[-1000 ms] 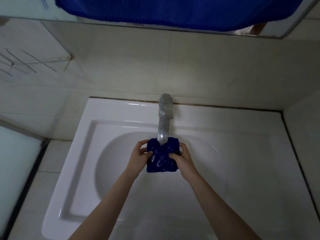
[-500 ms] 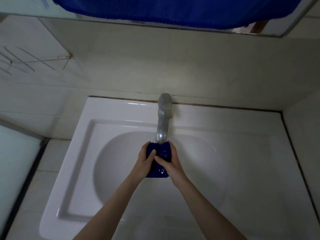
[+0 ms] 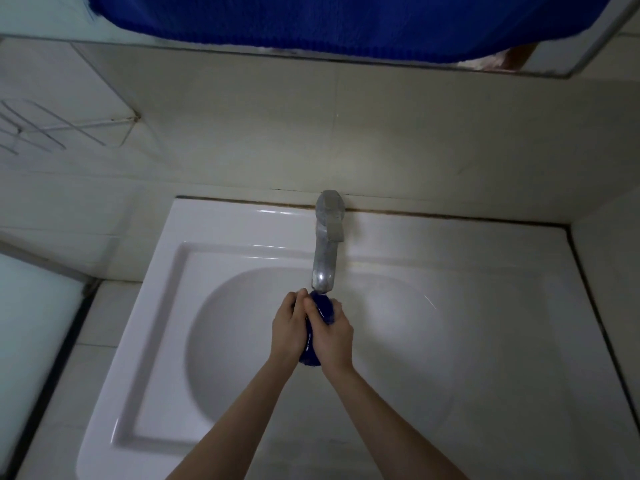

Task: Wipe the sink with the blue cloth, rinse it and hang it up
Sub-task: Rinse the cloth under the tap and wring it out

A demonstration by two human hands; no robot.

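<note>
The blue cloth [image 3: 323,308] is bunched into a narrow wad right under the spout of the grey metal tap [image 3: 327,251], over the bowl of the white sink [image 3: 450,278]. My left hand [image 3: 289,325] grips the wad from the left. My right hand [image 3: 332,336] grips it from the right. The two hands press together, so only the cloth's top and a bit of its lower end show between them.
A mirror [image 3: 568,53] hangs on the tiled wall above the sink, with a large blue fabric [image 3: 346,22] across its top. A wire rack [image 3: 45,128] is fixed to the wall at the left. A tiled ledge [image 3: 83,358] runs left of the sink.
The cloth was spread flat between my hands under the tap a second ago. My hands have closed together and squeezed it into a narrow wad.
</note>
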